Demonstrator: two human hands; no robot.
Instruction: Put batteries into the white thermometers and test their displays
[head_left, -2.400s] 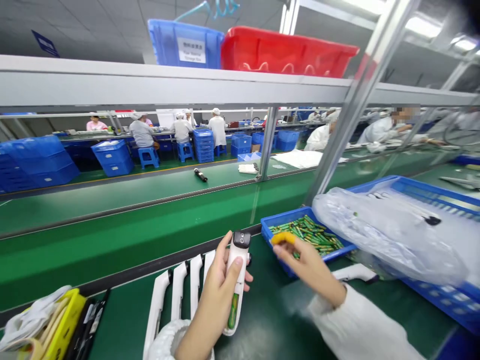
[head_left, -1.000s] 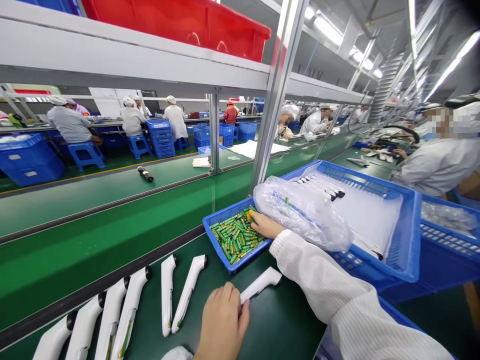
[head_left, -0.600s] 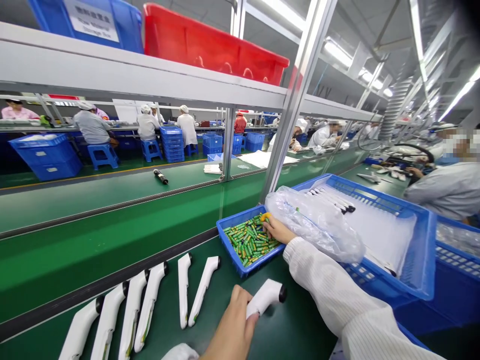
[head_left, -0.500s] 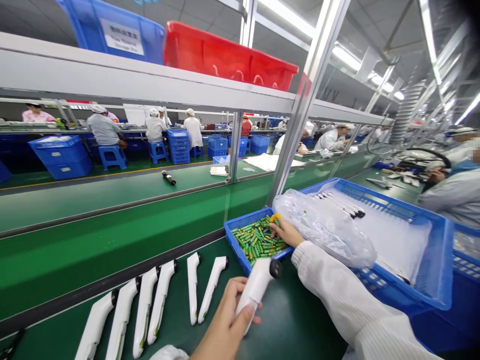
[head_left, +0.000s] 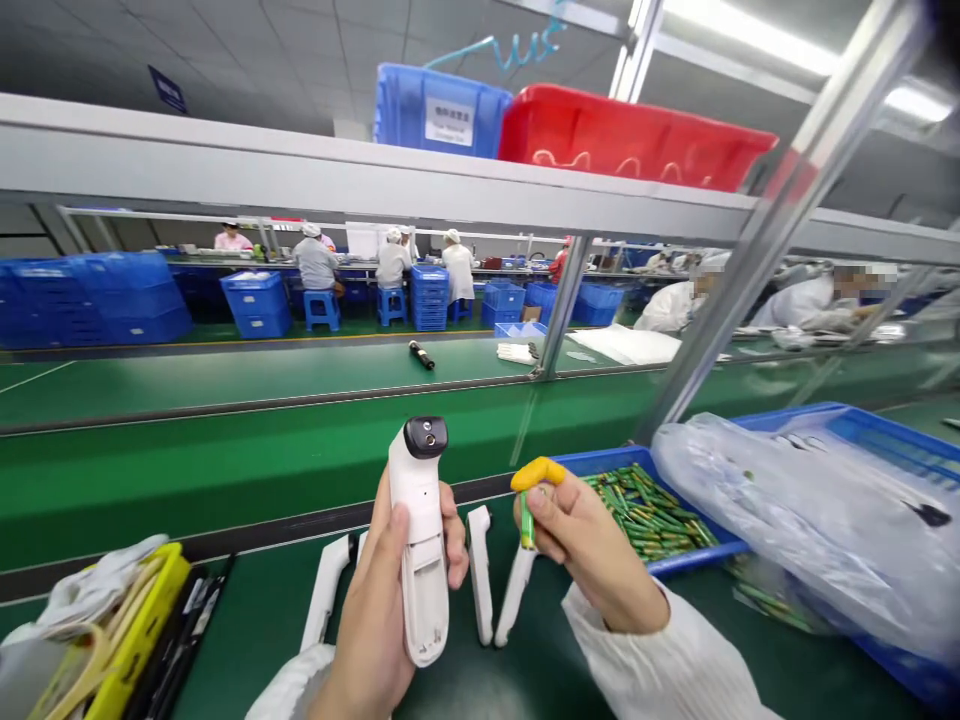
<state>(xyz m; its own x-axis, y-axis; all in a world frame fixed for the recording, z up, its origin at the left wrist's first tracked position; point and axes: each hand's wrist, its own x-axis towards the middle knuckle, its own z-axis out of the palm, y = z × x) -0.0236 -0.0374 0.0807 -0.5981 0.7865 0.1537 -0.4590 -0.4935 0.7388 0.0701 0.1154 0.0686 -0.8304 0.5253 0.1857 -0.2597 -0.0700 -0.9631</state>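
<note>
Pinching a green battery (head_left: 527,522) at lower ctr-right of frame, R hand (head_left: 591,538) sits apart from L hand (head_left: 377,592), wrapped round a white device (head_left: 421,500), lower ctr-left. Both long axes approx. vert.; open compartment (head_left: 427,590) lies lower-left of battery.

The near device (head_left: 424,515) looks smooth plastic, its tip (head_left: 426,437) glossy; the bag (head_left: 795,510) at right is crinkled, shiny plastic; the post (head_left: 756,262) beyond it metal.
</note>
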